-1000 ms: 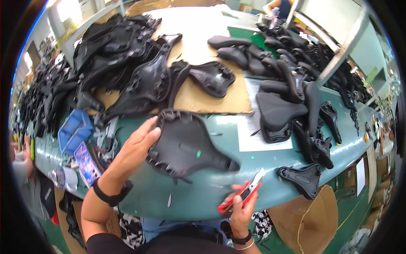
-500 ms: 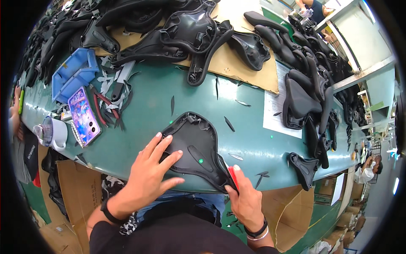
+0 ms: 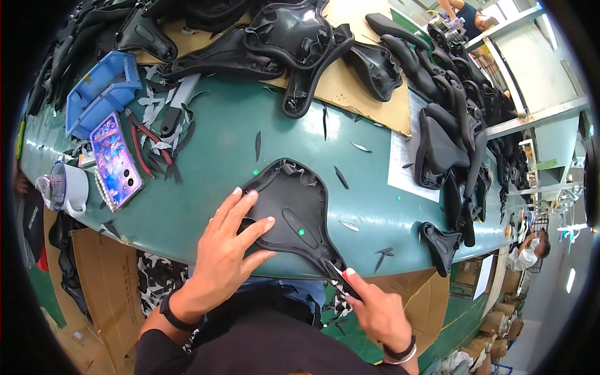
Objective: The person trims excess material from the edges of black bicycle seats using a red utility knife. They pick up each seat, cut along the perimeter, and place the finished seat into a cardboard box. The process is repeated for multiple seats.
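A black bicycle saddle [image 3: 306, 203] lies underside up at the table's near edge, its narrow nose toward me. A small green round sticker is on it. My left hand [image 3: 228, 240] rests on its left side with the fingers spread. Closed in my right hand [image 3: 378, 309] is a red and black cutting knife [image 3: 347, 279]. Its blade is at the saddle's nose; the exact contact is too small to make out. Thin black trimmed slivers [image 3: 340, 177] are scattered beside the saddle.
Piled saddles [image 3: 290, 37] fill the back, partly on cardboard [image 3: 356, 94]; more [image 3: 440, 150] stand right, by a paper sheet [image 3: 400, 169]. At left are a blue bin [image 3: 103, 94], pliers [image 3: 140, 140], a phone [image 3: 117, 159] and a mug [image 3: 76, 187]. Cardboard boxes [image 3: 106, 281] stand below.
My right hand has moved down and slightly right, and the knife has turned, its blade now over the saddle's nose. My left hand stays on the saddle. The view has shifted slightly.
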Available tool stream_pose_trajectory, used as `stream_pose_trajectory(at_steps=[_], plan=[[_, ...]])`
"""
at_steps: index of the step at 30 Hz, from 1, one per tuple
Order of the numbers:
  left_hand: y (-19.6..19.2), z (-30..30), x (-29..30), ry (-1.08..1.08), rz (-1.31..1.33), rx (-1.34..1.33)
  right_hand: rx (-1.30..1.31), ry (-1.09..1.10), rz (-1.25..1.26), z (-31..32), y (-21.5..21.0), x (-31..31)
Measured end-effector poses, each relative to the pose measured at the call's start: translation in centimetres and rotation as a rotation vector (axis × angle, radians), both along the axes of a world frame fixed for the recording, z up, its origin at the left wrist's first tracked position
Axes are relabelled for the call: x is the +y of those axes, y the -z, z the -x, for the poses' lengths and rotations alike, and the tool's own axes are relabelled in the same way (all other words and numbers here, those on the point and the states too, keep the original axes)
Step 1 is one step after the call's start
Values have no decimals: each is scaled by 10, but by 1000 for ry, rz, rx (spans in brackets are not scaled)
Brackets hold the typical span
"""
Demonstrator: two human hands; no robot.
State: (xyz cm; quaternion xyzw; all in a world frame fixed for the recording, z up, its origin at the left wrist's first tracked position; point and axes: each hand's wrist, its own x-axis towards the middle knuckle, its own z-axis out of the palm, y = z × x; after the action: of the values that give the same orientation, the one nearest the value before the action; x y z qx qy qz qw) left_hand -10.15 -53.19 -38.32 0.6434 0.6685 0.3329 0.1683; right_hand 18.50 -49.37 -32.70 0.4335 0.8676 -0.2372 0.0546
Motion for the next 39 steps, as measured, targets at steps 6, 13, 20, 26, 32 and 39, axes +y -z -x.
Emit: stream_pose_trajectory(at_steps=[6,13,20,26,32,39], plan=[[13,-26,-22,-417,175,-956,554,506,128,20,38,14],[10,-5,16,-200,276,-653,743,254,125,42,55,-1],[-31,19,61,527,52,193,922,625,445,47,58,6],[-17,-45,32,-122,-91,32,965,645,528,53,71,2],[7,-69,20,-185,-10,-143,771,340,340,35,68,19],[9,-64,20,-142,-71,-243,477,-153,-115,20,52,43]])
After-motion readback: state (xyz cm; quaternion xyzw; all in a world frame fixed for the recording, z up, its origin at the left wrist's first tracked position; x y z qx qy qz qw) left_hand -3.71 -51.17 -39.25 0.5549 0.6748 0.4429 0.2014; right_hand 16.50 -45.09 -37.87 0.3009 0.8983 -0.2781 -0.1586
